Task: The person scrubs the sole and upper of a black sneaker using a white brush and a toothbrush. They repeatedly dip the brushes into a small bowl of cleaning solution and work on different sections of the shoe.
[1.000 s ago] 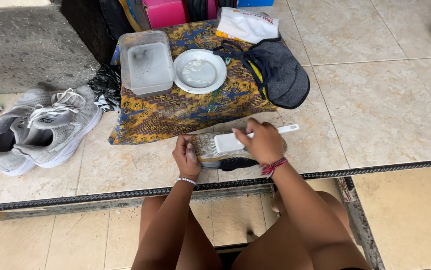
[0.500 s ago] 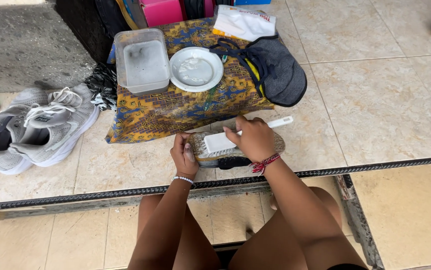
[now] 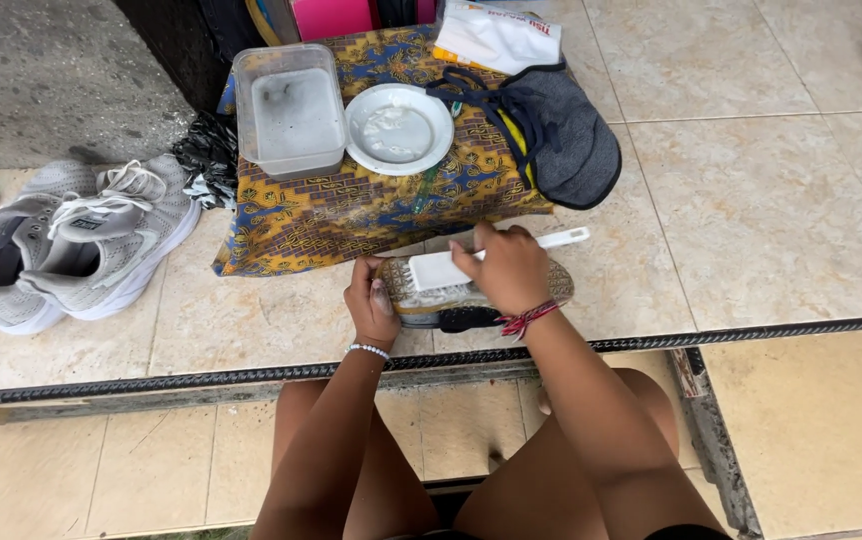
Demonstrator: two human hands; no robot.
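A worn sandal [image 3: 421,300] lies on the tiled floor in front of me, its sole side up and its black strap showing below. My left hand [image 3: 369,305] grips its left end. My right hand [image 3: 507,268] is closed on a white scrubbing brush [image 3: 438,270], whose head rests on the sandal and whose handle sticks out to the right. A patterned blue and yellow cloth [image 3: 351,205] lies just beyond, carrying a clear plastic tub [image 3: 289,108] of cloudy water and a white plate [image 3: 398,128].
A pair of grey sneakers [image 3: 66,245] lies at the left. A dark cap [image 3: 561,135] sits on the cloth's right edge, a white packet [image 3: 499,35] behind it. A metal floor track [image 3: 151,378] crosses in front of my knees. Open tiles spread to the right.
The view has shifted a little. My right hand and the brush have moved slightly along the sandal; my left hand keeps its hold.
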